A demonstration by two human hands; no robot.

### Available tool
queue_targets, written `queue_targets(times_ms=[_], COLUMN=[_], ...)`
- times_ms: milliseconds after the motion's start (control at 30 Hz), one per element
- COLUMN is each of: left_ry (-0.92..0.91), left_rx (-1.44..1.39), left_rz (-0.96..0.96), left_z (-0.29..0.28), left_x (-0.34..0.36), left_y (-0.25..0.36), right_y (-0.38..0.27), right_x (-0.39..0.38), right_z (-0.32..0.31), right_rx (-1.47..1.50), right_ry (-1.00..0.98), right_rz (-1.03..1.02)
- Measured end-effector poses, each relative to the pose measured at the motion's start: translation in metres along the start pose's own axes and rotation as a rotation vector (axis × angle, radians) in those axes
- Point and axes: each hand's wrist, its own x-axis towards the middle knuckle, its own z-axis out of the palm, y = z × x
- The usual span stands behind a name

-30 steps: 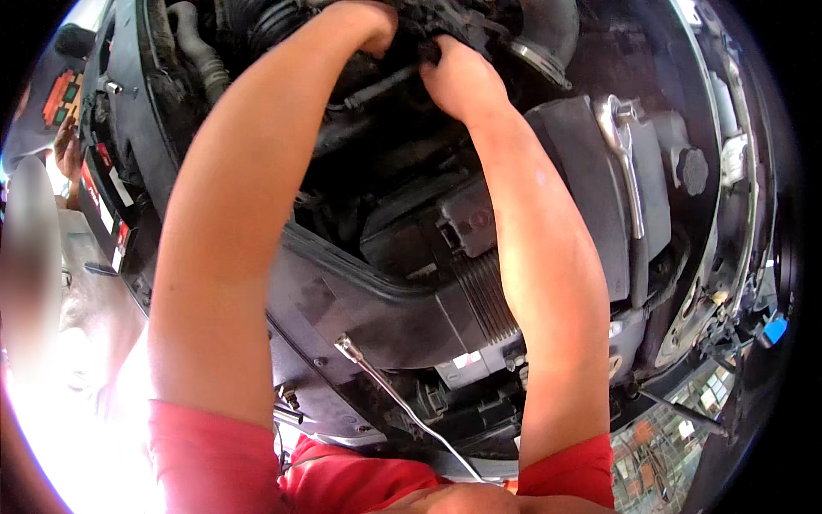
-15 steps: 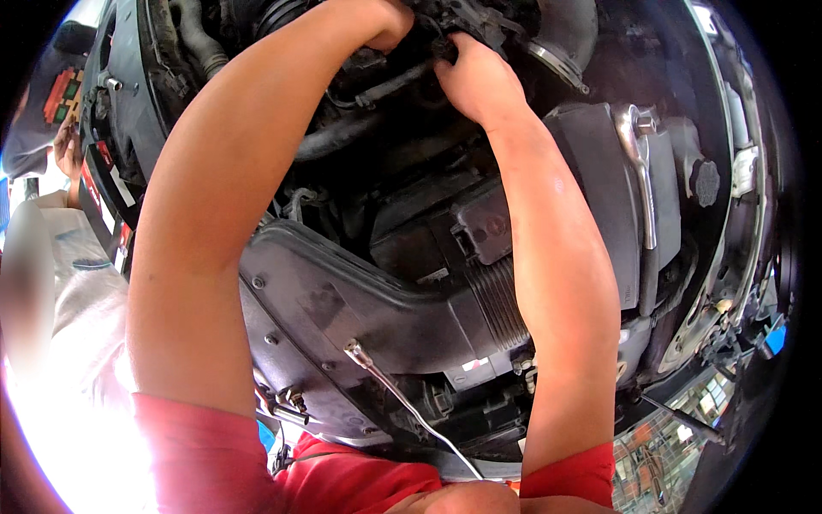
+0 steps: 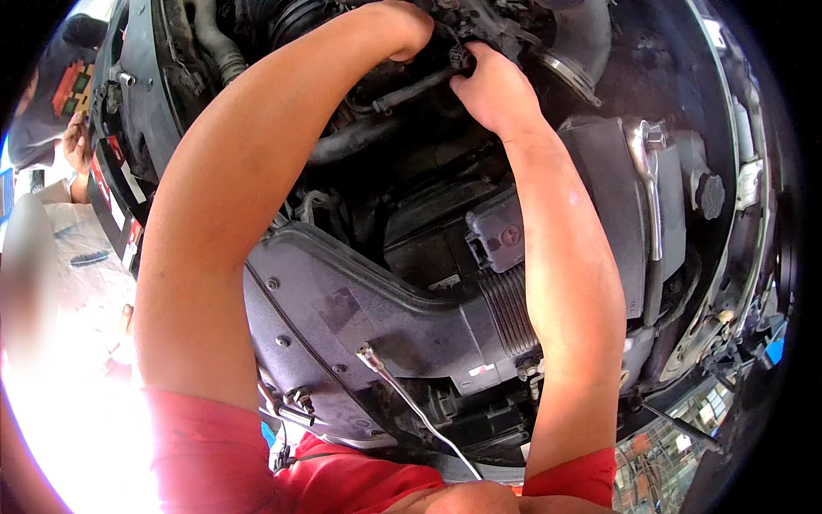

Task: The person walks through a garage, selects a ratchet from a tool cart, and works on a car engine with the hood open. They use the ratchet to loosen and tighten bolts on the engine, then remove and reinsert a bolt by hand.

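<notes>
Engine bay viewed from above, with 2 bare forearms reaching in from red sleeves. The left hand bends downward near the upper edge, just beside the right; its fingers are hidden behind the hand itself, so whether they are spread or pressed together cannot be told. The right hand pinches a small black fitting between thumb and forefinger, its other fingers out of sight. The fitting lies between the 2 hands, above a slim dark pipe. To the right of the right hand, a metal band clamp encircles the end of a wide grey duct. A chrome ratchet rests lengthwise on a dark box, near a ribbed round cap. Nearer the wearer, a long metal bar with a socket end lies slanted by a black plastic housing, which joins a corrugated sleeve. At far left, a co-worker's hand is near the vehicle's edge
</notes>
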Motion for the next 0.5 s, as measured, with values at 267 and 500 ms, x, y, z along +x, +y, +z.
queue_targets(times_ms=[267,500], left_ry=[0.04,0.121], left_rx=[-0.053,-0.132], left_rz=[-0.079,-0.192], left_z=[-0.002,-0.01], left_x=[-0.005,-0.014], left_y=[0.005,0.021], right_y=[-0.006,-0.001], right_x=[-0.002,0.0], right_z=[-0.007,-0.002], right_rx=[0.007,-0.002], right_ry=[-0.038,-0.006], right_rz=[0.046,0.019])
